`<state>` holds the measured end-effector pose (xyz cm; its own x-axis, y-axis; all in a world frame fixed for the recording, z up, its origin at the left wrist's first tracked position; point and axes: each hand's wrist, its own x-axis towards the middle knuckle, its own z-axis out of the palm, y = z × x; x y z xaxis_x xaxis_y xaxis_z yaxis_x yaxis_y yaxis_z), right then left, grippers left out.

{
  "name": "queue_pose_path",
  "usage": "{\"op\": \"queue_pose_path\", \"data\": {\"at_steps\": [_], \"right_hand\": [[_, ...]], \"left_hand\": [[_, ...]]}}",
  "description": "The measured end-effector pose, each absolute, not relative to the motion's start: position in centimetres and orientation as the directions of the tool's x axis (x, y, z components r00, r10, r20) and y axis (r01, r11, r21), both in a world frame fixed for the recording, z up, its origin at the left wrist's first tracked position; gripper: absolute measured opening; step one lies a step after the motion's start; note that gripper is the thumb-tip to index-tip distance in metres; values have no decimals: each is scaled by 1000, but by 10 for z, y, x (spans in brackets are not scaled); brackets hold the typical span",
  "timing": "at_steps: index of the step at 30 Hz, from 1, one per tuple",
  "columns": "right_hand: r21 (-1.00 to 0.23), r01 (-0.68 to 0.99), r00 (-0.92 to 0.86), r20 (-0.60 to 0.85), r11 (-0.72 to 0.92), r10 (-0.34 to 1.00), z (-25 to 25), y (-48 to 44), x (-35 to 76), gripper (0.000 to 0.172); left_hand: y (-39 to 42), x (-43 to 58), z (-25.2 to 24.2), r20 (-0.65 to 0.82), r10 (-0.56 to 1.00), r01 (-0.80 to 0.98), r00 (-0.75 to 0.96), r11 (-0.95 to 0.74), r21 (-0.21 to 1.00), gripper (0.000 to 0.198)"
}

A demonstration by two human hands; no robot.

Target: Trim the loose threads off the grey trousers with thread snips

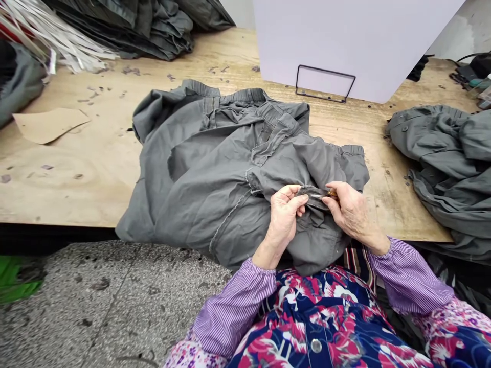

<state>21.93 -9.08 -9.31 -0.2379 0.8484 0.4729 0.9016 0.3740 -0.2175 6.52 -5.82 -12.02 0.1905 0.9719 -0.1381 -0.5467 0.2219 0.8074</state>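
Note:
A pair of grey trousers [199, 153] with an elasticated waist lies spread on the wooden table, its near part hanging over the front edge toward my lap. My left hand [284, 208] is closed, pinching a seam edge of the trousers between thumb and fingers. Close to its right, my right hand [350, 212] grips a small tool with an amber handle [333, 194]. The tool's thin metal tip points left, at the pinched cloth. Its exact kind is hard to make out, being mostly covered by the fingers.
On the wooden table [95, 174] lie a brown paper pattern piece [49, 124] and scattered scraps. Folded grey garments [153, 30] and white strips [72, 41] are at the back left. A white board [345, 41] with a wire stand [326, 82] stands behind. More grey garments [452, 163] lie right.

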Motion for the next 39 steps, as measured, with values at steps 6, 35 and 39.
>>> {"op": "queue_pose_path", "data": {"at_steps": [6,35,39], "right_hand": [[58,915,-365,541,400,758,-103,-77,212,26],[-163,912,-275,439,377,855,-79,-72,205,30],[-1,935,-320,424,354,847,-79,-74,205,33]], "left_hand": [[-57,64,-121,-129,968,-544,217,230,807,16],[-61,72,-119,-46,997,-411,61,68,909,14],[-63,73,-118,-24,1000,-346,21,29,938,12]]}}
